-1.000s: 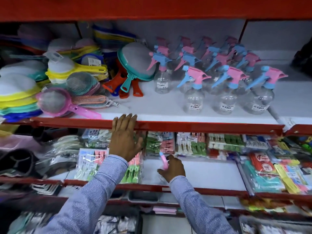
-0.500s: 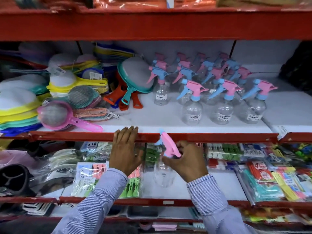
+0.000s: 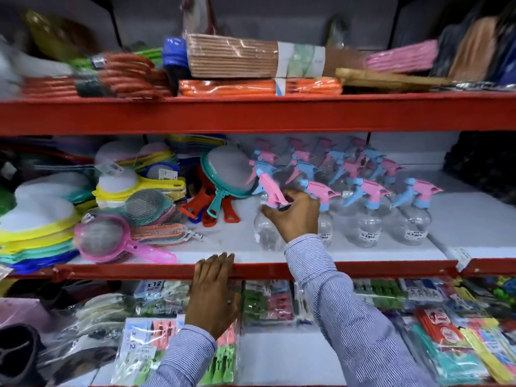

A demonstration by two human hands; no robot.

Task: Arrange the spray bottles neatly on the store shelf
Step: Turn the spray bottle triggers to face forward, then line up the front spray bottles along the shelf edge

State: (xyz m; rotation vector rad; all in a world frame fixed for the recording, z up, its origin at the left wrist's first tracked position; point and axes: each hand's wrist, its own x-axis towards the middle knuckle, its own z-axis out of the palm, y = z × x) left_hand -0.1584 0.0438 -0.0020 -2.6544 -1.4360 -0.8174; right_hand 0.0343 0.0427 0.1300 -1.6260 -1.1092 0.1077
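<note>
My right hand (image 3: 294, 215) grips the pink and blue trigger head of a clear spray bottle (image 3: 265, 233), holding it upright on the white middle shelf (image 3: 223, 241), at the left end of the front row. To its right stand three more clear spray bottles (image 3: 368, 216) in that row, and several others (image 3: 329, 160) are lined up behind them. My left hand (image 3: 213, 294) rests flat against the shelf's red front rail (image 3: 363, 270), fingers over its edge, holding nothing.
Colourful mesh strainers (image 3: 103, 238) and a teal one (image 3: 231, 174) crowd the left half of the middle shelf. Packets of clothes pegs (image 3: 268, 303) fill the lower shelf. Bundled orange and brown goods (image 3: 251, 65) lie on the top shelf. A dark bag (image 3: 483, 166) sits at far right.
My right hand lifted the spray bottle from the lower shelf up onto the middle shelf beside the front row. The left hand stayed on the rail. The view tilted upward.
</note>
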